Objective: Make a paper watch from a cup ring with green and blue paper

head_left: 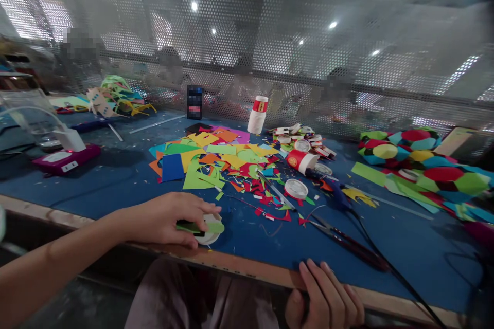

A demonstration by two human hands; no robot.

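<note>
My left hand (173, 218) is at the front edge of the table, thumb at the near side and fingers bent over a white round piece (211, 237), which looks like a cut-off paper cup bottom. Across that piece lies a green paper strip (216, 227), partly hidden under my fingers, with a small black patch beside it. My right hand (326, 295) rests over the table's wooden edge, fingers stretched out and holding nothing. Large scissors (347, 244) lie beyond it, next to a blue glue gun (339, 195) with a black cable.
Coloured paper sheets and scraps (216, 157) cover the middle of the blue table. Behind them stand stacked paper cups (257, 115) and a phone (194, 103). Cut cup pieces (296, 188) lie right of centre. Colourful paper balls (443, 180) sit at right, a purple power strip (67, 158) at left.
</note>
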